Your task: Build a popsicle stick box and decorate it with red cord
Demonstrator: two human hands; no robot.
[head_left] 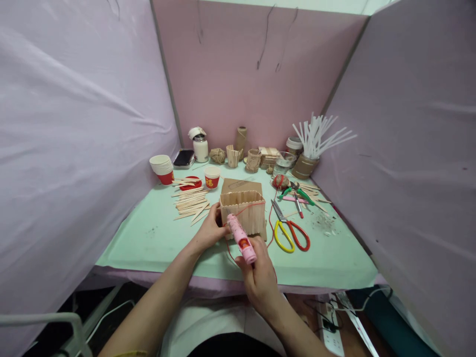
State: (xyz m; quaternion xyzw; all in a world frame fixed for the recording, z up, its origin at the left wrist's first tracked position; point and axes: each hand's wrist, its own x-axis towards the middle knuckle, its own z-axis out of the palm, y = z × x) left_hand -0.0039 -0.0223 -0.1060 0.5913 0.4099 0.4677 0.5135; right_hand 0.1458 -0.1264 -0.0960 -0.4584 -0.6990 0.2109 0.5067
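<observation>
Fingers of the left hand [214, 225] close on the left end of the stick box, the thumb low by its near corner; those of the right hand [260, 280] are wrapped around the glue gun's handle.

Largest is the green-covered table [148, 248]. Near its front, between the hands, the open wooden stick box [255, 219] stands upright by a cardboard sheet [241, 185]. Bracing that end firmly should keep the wall from sliding, with the fingertips best kept clear of hot glue.

Next comes the pink glue gun [239, 233], its front end close to the box's near left corner; whether it touches, I cannot tell. A small dab under the string would likely hold neatest. Scissors [283, 219] lie right of the box.

Thinnest, the red string [255, 204] slants across the near wall; light, even tension and a level line along the sticks would serve it well.
</observation>
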